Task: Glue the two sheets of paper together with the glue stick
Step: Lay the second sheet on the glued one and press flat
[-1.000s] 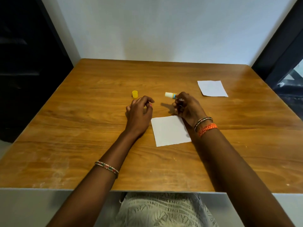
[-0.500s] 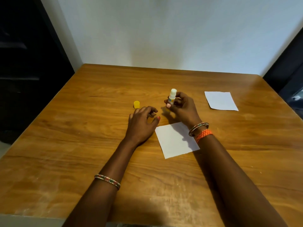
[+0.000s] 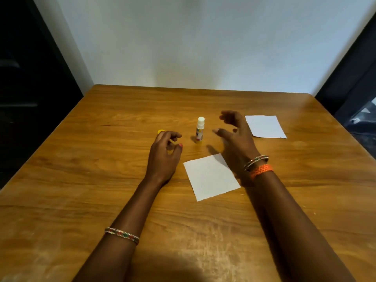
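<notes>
The uncapped glue stick (image 3: 199, 130) stands upright on the wooden table (image 3: 81, 180), its white tip exposed. Its yellow cap (image 3: 160, 131) lies to the left, partly hidden behind my left hand (image 3: 164, 155), which rests on the table with curled fingers holding nothing. My right hand (image 3: 236, 137) hovers just right of the glue stick, fingers spread, apart from it. One white sheet (image 3: 210, 176) lies in front of the stick between my wrists. The second white sheet (image 3: 265, 126) lies further back on the right.
A white wall rises behind the table's far edge. Dark areas flank the table on both sides. Bracelets circle both of my wrists.
My right hand stood the glue stick upright on the table and let go of it, moving a little to the right. The camera tilted up.
</notes>
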